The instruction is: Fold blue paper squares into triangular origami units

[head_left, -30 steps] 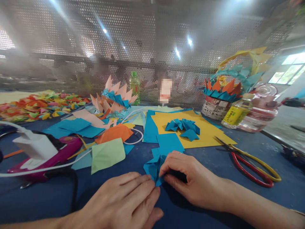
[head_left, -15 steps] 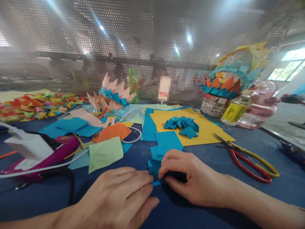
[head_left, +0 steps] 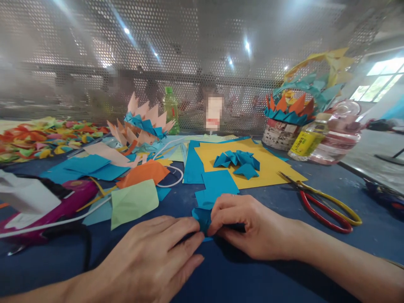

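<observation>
A small blue paper piece (head_left: 202, 218) lies partly folded on the dark blue table, between both hands. Fingertips of my left hand (head_left: 158, 252) press on its left side, the thumb a little apart from the fingers. My right hand (head_left: 249, 227) pinches its right side, fingers curled and thumb below. Just beyond are flat blue sheets (head_left: 219, 185). Behind these, several folded blue pieces (head_left: 241, 160) rest on a yellow sheet (head_left: 271, 168).
Red-and-yellow-handled scissors (head_left: 325, 210) lie at right. Bottles (head_left: 304, 141) and a paper basket (head_left: 279, 134) stand behind them. At left are a magenta tool (head_left: 71, 204) with a white cable, a green sheet (head_left: 135, 202) and a pile of coloured pieces (head_left: 47, 136).
The blue piece's upper edge now looks more raised and curved between the fingers. My left fingers have bent slightly. The whole view has shifted a little.
</observation>
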Motion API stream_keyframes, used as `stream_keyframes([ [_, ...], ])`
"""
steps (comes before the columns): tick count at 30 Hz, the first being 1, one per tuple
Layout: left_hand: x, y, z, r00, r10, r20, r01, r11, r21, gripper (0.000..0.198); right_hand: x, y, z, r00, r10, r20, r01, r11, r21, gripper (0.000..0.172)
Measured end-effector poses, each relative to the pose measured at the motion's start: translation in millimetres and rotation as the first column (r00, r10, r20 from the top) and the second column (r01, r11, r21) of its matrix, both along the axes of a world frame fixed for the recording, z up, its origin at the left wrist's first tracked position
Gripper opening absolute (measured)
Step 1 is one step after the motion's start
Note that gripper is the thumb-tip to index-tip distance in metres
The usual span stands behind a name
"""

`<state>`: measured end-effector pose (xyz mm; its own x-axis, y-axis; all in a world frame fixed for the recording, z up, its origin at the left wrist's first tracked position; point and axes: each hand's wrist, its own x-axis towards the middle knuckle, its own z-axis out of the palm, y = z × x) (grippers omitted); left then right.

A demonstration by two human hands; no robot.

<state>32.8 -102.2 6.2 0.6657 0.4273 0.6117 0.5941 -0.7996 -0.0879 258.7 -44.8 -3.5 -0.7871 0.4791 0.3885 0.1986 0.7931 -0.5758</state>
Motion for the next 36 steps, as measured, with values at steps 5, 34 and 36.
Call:
stream_keyframes([
  [5, 1, 1, 1.2, 1.000, 0.003, 0.010, -0.003, 0.999, 0.032, 0.046, 0, -1, 1.5, 1.000, 0.002, 0.004, -0.002, 1.000, 0.017, 0.023],
  [34, -10, 4, -23.9, 0.999, -0.044, 0.029, 0.048, 0.990, -0.129, 0.032, 3, -5, 7.6, 0.967, -0.012, 0.254, -0.105, 0.890, 0.443, 0.022],
  [36, -9, 2, -28.4, 0.997, -0.022, 0.071, 0.028, 0.996, -0.089, 0.032, 3, -5, 7.6, 0.962, -0.010, 0.273, -0.125, 0.872, 0.472, 0.019],
])
